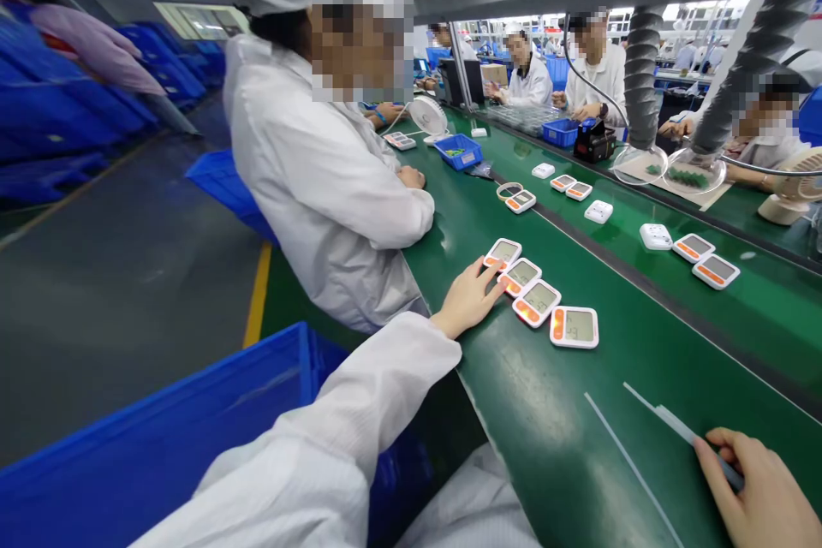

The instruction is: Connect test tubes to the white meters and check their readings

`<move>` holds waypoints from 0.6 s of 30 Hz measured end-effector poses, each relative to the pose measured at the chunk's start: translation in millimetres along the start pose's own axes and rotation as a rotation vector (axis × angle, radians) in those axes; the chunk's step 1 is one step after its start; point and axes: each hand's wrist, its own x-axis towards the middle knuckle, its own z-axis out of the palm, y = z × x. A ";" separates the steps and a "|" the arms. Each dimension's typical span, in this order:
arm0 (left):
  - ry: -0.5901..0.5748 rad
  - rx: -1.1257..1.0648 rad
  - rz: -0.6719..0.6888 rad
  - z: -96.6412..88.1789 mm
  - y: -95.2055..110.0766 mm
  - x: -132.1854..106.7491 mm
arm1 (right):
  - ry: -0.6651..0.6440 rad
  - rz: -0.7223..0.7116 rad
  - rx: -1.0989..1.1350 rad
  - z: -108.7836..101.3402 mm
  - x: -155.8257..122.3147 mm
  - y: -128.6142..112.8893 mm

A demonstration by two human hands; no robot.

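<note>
My left hand (467,298) lies flat on the green conveyor belt (545,411), fingers stretched out and touching the near edges of the row of white display units with orange buttons (539,301). The row runs diagonally away from me; several units lie face up. My right hand (758,488) is at the bottom right, its fingers pinched on the end of a thin clear plastic strip (671,424) that lies on the belt. A second thin strip (633,469) lies beside it.
A person in a white coat (321,180) stands close on my left at the belt. A blue bin (160,437) sits under my left arm. More units (705,260) lie on the far lane. Extraction hoses (642,77) hang over it, and other workers sit across.
</note>
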 end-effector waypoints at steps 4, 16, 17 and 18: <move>-0.018 -0.100 -0.003 -3.4 -2.9 -0.7 | 0.003 -0.013 0.029 -0.5 1.6 0.7; 0.009 0.093 0.217 -4.1 16.2 -38.6 | -0.024 0.012 0.013 0.2 0.3 3.6; 0.002 0.105 0.215 -4.8 18.6 -39.3 | -0.025 0.016 0.017 -0.5 0.5 2.8; -0.007 0.118 0.215 -5.5 20.6 -39.6 | -0.023 0.018 0.022 -1.1 0.8 1.6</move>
